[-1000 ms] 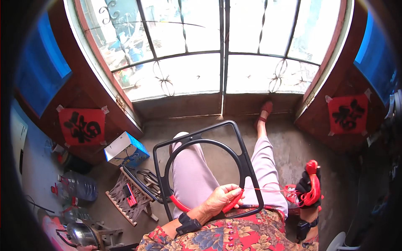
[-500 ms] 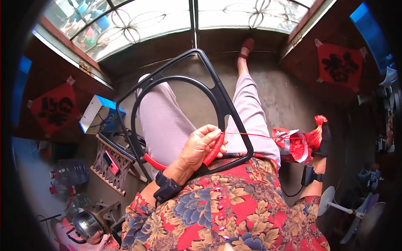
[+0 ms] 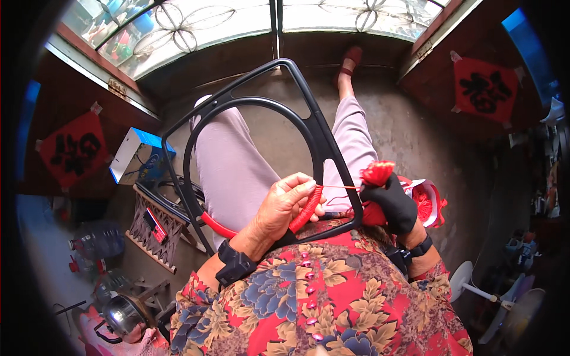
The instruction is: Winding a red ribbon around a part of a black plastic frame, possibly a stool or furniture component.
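Observation:
A black frame with a round inner ring lies tilted over my lap. Red cord is wound in close turns around the near right part of the ring, and another wrapped stretch sits farther left. My left hand, bare, grips the ring at the last turns, thumb and forefinger pinching the cord there. A short strand runs from that pinch over the frame's side bar to my right hand. That hand wears a black glove and is closed around a red cord bundle, whose looped end sticks out above the fist.
A red and white bag with red cord stands beyond my right hand. To the left are a blue and white box, a folding stool with a red phone-like object, plastic bottles and a kettle. A white fan is at right.
My right hand has come in from the far right to beside the frame, bringing the cord bundle along. The strand between my hands is much shorter. My left hand keeps its pinch.

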### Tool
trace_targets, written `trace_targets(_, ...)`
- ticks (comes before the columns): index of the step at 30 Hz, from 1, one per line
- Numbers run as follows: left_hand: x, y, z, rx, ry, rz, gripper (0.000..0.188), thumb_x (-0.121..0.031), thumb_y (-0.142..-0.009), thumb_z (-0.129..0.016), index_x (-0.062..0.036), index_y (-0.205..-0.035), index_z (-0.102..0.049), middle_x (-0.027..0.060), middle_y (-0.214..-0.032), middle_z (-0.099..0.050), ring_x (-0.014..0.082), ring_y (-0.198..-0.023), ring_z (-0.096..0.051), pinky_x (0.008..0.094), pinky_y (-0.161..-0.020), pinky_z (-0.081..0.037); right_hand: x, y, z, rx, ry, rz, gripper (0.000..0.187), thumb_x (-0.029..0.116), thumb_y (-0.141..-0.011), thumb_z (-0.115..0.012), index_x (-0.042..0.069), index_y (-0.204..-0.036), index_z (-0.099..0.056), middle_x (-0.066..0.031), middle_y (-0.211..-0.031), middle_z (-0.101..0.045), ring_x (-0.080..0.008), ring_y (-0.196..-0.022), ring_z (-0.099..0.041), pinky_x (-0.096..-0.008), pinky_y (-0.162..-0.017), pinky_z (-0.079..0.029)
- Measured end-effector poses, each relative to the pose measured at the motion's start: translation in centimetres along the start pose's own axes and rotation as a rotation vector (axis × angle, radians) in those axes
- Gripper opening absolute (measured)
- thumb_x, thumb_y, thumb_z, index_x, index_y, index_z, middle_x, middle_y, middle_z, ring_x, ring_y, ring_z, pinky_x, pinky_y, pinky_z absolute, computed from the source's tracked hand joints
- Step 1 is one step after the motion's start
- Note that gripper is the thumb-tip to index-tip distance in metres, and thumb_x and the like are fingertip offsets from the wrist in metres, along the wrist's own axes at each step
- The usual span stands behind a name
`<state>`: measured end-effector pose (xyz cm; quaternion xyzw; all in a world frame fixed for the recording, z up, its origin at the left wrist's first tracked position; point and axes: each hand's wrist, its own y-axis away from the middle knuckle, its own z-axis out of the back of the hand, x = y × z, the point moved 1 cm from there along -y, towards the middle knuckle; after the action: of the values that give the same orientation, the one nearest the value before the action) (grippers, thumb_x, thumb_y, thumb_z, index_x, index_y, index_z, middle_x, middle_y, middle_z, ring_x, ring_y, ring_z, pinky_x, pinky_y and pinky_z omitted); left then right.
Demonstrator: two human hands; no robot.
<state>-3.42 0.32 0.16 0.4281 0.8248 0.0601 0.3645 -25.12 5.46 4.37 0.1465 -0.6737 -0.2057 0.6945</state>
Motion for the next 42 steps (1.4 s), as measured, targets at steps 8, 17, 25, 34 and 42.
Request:
trace_targets(8, -0.4, 0.0, -0.1, -0.023, -0.055, -0.035, 0.013, -0.015, -0.093, -0.056, -0.0034, -0.098, -0.054, 0.0146, -0.084, -0.065, 0.0204, -0.066, -0.066, 0.0275, -0.055, -0.057, 1.0, -4.7, 4.4, -0.110, -0.008, 0.225, 0.039, 0.025, -0.092, -0.052, 0.001, -0.123, -0.051, -0.0050, -0.100, -0.060, -0.0125, -0.091, -0.056, -0.0258, -0.082, -0.045)
trace_targets(17, 0.6, -0.1, -0.1, -0.104, -0.419, -0.395, 0.016, -0.012, -0.086, -0.066, -0.0007, -0.096, -0.061, 0.0106, -0.097, -0.066, 0.0138, -0.089, -0.062, 0.0225, -0.078, -0.048, 9.6, -4.9, -5.1, 0.003, 1.149, 1.333, 0.031, 0.011, -0.071, -0.064, 0.004, -0.100, -0.056, -0.0123, -0.102, -0.057, -0.0290, -0.093, -0.056, -0.0390, -0.083, -0.045)
trace_targets(25, 0.7, 0.4, -0.2, -0.238, -0.715, -0.583, 0.025, -0.009, -0.083, -0.068, -0.0021, -0.106, -0.062, 0.0070, -0.121, -0.054, 0.0124, -0.103, -0.056, 0.0225, -0.084, -0.046, 8.3, -6.1, -9.5, 0.554, 1.805, 1.088, 0.017, 0.013, -0.067, -0.060, 0.007, -0.083, -0.061, -0.0122, -0.110, -0.056, -0.0252, -0.106, -0.052, -0.0480, -0.105, -0.031)
trace_targets(34, -0.4, 0.5, -0.3, 0.022, -0.204, -0.238, 0.014, -0.011, -0.092, -0.057, -0.0016, -0.101, -0.050, 0.0028, -0.091, -0.061, 0.0068, -0.084, -0.059, 0.0224, -0.073, -0.050, 8.3, -0.9, -2.9, 0.442, 1.073, 1.046, 0.045, 0.010, -0.065, -0.072, 0.011, -0.107, -0.057, -0.0099, -0.118, -0.054, -0.0302, -0.117, -0.049, -0.0455, -0.095, -0.038)
trace_targets(42, -0.5, 0.5, 0.2, -0.038, -0.227, -0.211, 0.018, -0.022, -0.091, -0.061, -0.0039, -0.093, -0.058, 0.0040, -0.085, -0.063, 0.0071, -0.063, -0.059, 0.0219, -0.058, -0.051, 5.7, 1.2, -3.5, 0.334, 0.600, 0.947, 0.029, 0.013, -0.075, -0.069, 0.009, -0.101, -0.057, -0.0090, -0.109, -0.061, -0.0249, -0.118, -0.052, -0.0412, -0.102, -0.035)
